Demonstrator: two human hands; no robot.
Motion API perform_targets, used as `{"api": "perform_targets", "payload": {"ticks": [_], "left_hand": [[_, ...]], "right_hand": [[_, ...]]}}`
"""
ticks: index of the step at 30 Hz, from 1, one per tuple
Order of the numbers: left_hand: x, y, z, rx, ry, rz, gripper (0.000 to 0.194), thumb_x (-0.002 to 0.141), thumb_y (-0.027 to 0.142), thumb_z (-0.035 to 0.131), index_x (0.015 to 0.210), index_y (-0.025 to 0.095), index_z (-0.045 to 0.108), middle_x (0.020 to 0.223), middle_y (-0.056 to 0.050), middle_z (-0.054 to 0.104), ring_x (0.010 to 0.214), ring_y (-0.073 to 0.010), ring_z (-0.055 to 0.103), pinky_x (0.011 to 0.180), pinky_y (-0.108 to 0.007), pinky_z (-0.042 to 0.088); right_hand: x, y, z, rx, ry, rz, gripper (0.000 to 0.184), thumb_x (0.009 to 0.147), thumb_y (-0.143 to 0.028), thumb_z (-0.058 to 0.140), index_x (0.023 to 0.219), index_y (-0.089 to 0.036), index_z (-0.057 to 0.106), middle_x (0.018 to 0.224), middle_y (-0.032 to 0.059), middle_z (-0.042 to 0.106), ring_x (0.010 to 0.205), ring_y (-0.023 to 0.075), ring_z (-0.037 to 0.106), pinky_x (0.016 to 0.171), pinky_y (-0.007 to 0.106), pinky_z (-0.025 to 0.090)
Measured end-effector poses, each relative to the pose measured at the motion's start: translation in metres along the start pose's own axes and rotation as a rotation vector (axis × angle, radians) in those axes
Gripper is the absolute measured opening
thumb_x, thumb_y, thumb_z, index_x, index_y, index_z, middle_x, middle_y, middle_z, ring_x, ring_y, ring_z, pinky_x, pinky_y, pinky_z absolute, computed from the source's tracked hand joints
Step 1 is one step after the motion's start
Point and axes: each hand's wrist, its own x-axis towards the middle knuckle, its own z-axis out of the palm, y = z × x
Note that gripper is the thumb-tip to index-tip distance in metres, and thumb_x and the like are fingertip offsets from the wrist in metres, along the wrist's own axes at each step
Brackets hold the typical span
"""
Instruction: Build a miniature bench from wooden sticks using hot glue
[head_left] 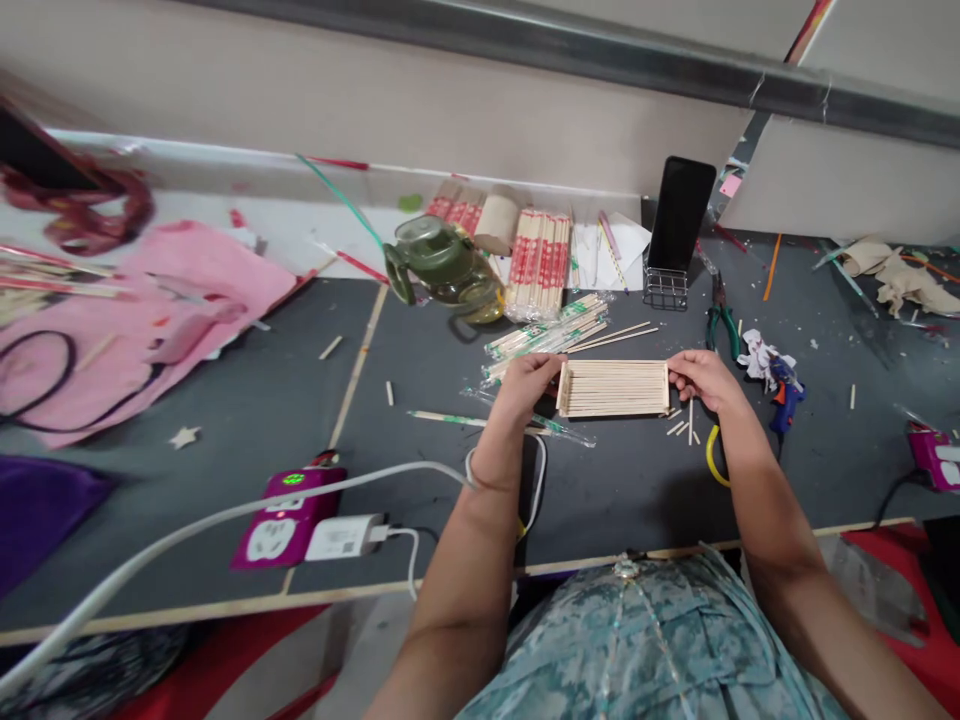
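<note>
Pale wooden sticks, laid side by side, make up the stick panel [615, 388], right of centre in the frame, with a crosspiece at each short end. Left hand [534, 380] is nearly closed, thumb and fingers pinching the panel's left end; right hand [703, 378] pinches the right end the same way, its fingers curled in near the upper corner. Whether the panel's underside touches the dark tabletop [600, 500] is hard to tell.

It looks light and fairly stiff along the sticks, but the joints where they meet the end pieces are probably the weak points, so twisting or a hard squeeze could pop one loose. Dry, bare wood should not be slippery. The end pieces seem the best place to hold, with a gentle, even grip on both sides; the thin middle sticks would likely bend or snap if pressed.

Just below the panel's right corner lie short stick pieces [691, 424]. Above the panel are clear packets with green print [551, 335], and beyond them red-printed packs of sticks [537, 262]. Green-handled pliers [723, 322] and a blue glue gun [787, 402] lie to the right, while a dark phone [681, 212] leans upright in a wire stand [665, 288] at the upper right.
</note>
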Motion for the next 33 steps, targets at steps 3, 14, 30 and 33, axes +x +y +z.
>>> {"api": "perform_targets", "payload": {"ticks": [3,14,30,33], "left_hand": [[-0.001,0.0014,0.0008,-0.007,-0.009,0.006,0.024,0.063,0.04,0.076,0.064,0.017,0.069,0.057,-0.001,0.067,0.048,-0.0127,0.056,0.046,-0.022,0.044],[0.001,-0.0008,0.0011,-0.019,-0.014,0.039,0.03,0.06,0.044,0.081,0.066,0.016,0.07,0.057,-0.001,0.067,0.049,-0.0127,0.057,0.048,-0.022,0.044],[0.0001,0.0015,0.0035,-0.01,0.002,0.031,0.023,0.065,0.038,0.077,0.062,0.017,0.068,0.056,0.0,0.066,0.047,-0.0125,0.055,0.048,-0.022,0.043],[0.0,0.0017,0.0039,-0.011,-0.003,0.036,0.025,0.064,0.039,0.079,0.061,0.017,0.068,0.056,-0.001,0.066,0.047,-0.0128,0.055,0.047,-0.022,0.044]], "right_hand": [[0.0002,-0.0009,0.0001,-0.002,0.0,0.001,0.012,0.08,-0.021,0.075,0.074,-0.015,0.067,0.061,-0.0016,0.064,0.044,0.0056,0.052,0.035,0.014,0.047],[0.0048,0.001,-0.0016,-0.016,-0.012,-0.004,0.013,0.079,-0.023,0.077,0.074,-0.016,0.067,0.061,-0.0024,0.063,0.043,0.0051,0.052,0.034,0.014,0.047],[0.005,0.0041,-0.0037,-0.008,-0.008,0.001,0.012,0.08,-0.022,0.076,0.075,-0.015,0.068,0.061,-0.0022,0.063,0.042,0.0055,0.052,0.034,0.015,0.048],[0.0025,0.0044,-0.0031,-0.01,-0.01,0.0,0.012,0.08,-0.022,0.076,0.075,-0.015,0.068,0.062,-0.0021,0.063,0.042,0.0054,0.052,0.035,0.015,0.048]]}}
